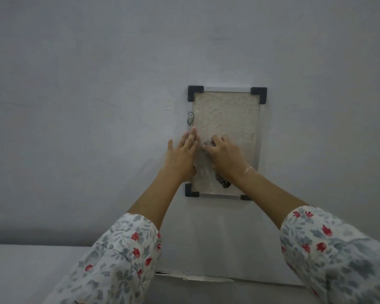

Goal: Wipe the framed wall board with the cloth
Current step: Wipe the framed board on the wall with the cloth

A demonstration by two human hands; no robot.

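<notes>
- The wiping is in hand: the right hand (225, 156) presses a grey cloth (203, 165) against the lower half of the framed wall board (226, 115), its fingers curled over the bunched cloth.
- The left hand (180, 155) lies flat with straight, spread fingers on the left edge of the board, partly on the wall (97, 84); I judge that it steadies the frame.
- The board hangs on the wall, upright, with black corner pieces (195, 92) and a small metal clip (190, 120) on its left edge. Its bottom right corner is mostly hidden behind the right forearm.
- The cloth sits near the bottom left corner of the board; a dark end of it hangs under the right wrist.
- The upper half of the board shows no cloth on it, so the next move probably calls for sliding the cloth upward toward the top edge, with the flat hand giving support.
- No container is in view, so nothing can be said about contents.
</notes>
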